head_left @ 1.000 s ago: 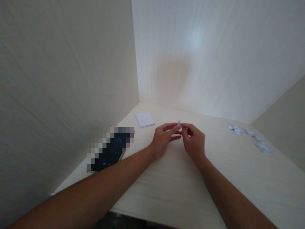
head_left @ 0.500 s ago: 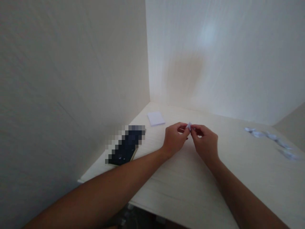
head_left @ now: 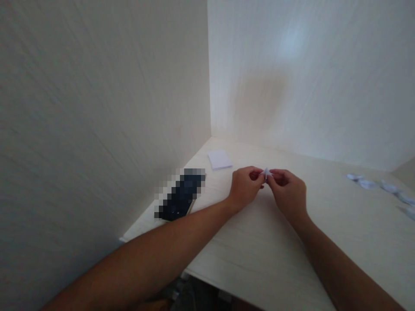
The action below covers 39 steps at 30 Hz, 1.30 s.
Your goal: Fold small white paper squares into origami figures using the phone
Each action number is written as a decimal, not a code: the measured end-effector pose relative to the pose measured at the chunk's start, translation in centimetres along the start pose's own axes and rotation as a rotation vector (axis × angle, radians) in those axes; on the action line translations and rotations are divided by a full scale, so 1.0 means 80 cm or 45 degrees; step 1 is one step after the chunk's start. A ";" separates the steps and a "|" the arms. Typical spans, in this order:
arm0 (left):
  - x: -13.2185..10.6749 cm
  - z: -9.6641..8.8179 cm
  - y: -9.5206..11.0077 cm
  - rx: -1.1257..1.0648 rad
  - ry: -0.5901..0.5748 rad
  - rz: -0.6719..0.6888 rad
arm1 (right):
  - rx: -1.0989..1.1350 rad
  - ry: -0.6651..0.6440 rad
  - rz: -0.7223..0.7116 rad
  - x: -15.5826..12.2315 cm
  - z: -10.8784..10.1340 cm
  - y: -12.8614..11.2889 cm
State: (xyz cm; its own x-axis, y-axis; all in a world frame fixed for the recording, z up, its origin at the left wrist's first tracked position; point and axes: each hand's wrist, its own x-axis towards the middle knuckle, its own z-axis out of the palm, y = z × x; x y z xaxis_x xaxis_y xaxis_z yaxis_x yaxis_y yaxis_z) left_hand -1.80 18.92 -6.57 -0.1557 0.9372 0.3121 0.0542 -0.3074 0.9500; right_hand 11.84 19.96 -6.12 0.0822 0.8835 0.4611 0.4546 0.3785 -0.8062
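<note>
Both hands meet above the middle of the worktop (head_left: 259,246). The left hand (head_left: 244,186) and the right hand (head_left: 289,193) each have thumb and fingers pinched shut on the same small paper piece (head_left: 266,173). It is held just clear of the surface between the two sets of fingertips, and only a pale tip shows above them. It looks folded, though this view is too soft to say how (the rest is hidden behind the fingers).

Off to the left, near the corner of the walls, a small white pad (head_left: 219,159) lies flat. Closer to the person, beside the left wall, lies a dark blurred-out object (head_left: 180,196). Well apart on the right, a loose row of pale paper bits (head_left: 379,186) rests on the worktop.

The piece is tiny against the fingertips, so the grip seems to have little margin. An uneven pull between the two hands could tear it or drag a crease off line. A slackened pinch on one side could let it twist free and fall — and pale paper on a pale worktop would be hard to spot. Squeezing too hard could just as easily crush whatever shape it has.
</note>
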 end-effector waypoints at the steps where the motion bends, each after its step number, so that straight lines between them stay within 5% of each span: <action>1: 0.001 0.000 -0.001 0.008 -0.003 -0.005 | 0.007 -0.009 0.019 0.000 0.000 0.002; 15: 0.009 -0.007 -0.006 0.167 -0.036 -0.052 | 0.058 -0.083 0.174 0.009 -0.002 0.014; 23: 0.022 -0.021 -0.019 0.357 -0.109 -0.121 | 0.233 -0.242 0.435 0.013 -0.002 0.025; 39: 0.018 -0.015 -0.006 -0.037 -0.235 -0.162 | 0.371 -0.277 0.255 0.012 0.001 0.013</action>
State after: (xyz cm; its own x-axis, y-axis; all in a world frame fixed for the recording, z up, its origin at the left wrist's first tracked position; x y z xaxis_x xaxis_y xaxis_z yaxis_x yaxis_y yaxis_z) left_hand -3.27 20.21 -6.53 0.0238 0.9822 0.1863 0.0168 -0.1867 0.9823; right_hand 12.34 21.20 -6.56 -0.0602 0.9735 0.2208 0.1764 0.2281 -0.9575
